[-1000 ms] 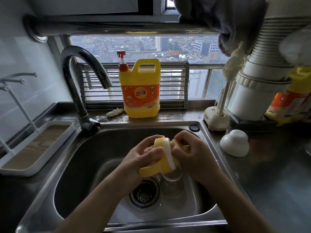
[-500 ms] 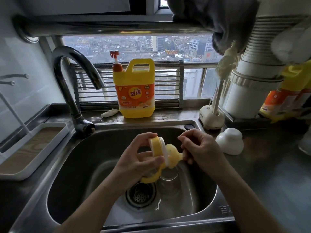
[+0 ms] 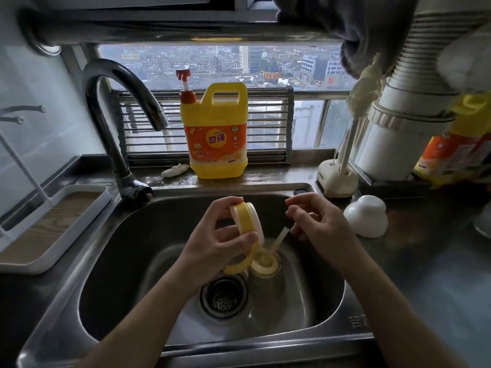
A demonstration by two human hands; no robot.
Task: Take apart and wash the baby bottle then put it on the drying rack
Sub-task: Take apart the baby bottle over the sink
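Over the sink [image 3: 159,235], left hand [image 3: 212,251] grips the yellow collar [image 3: 245,221] — right hand [image 3: 318,224] slack-fingered.

Sits in sink [image 3: 132,261], just right of drain [image 3: 224,298]: bottle [image 3: 265,281]. Above it, in left hand [image 3: 212,251]: collar ring [image 3: 245,221]. Left of sink, on table: drying rack [image 3: 47,227]. Behind: faucet [image 3: 119,70] left, detergent jug [image 3: 219,134] centre, brush holder [image 3: 336,179] right. Right of sink: dome cap [image 3: 366,216].

Bottle collar [image 3: 245,220]: showing yellow, edged by a white ring.
Straw [image 3: 280,239]: showing pale yellow.
Detergent jug [image 3: 218,134]: standing yellow at the far side, carrying an orange label and a red pump.
Drying rack tray [image 3: 16,264]: lying left, framing a wood-grain base in white.
Dome cap [image 3: 366,220]: sitting plain white, right.
Sink [image 3: 127,261]: gleaming steel grey.
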